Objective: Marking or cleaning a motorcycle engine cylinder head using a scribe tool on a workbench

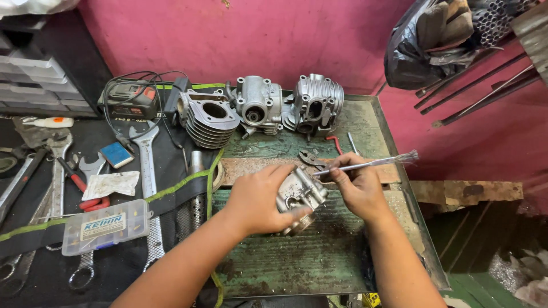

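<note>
Packages and labels I see on the bench

At the left front I see a flat clear plastic box (107, 226) lying on the dark mat, with small parts inside and a white label (103, 225) with blue print on its lid. Behind it lies a crumpled white packet (111, 185), and beside that a small blue pad (116, 154). At the top right a black plastic bag (411, 48) hangs against the pink wall.

Wrenches (147, 157) left of engine cylinder (208, 118)
</note>
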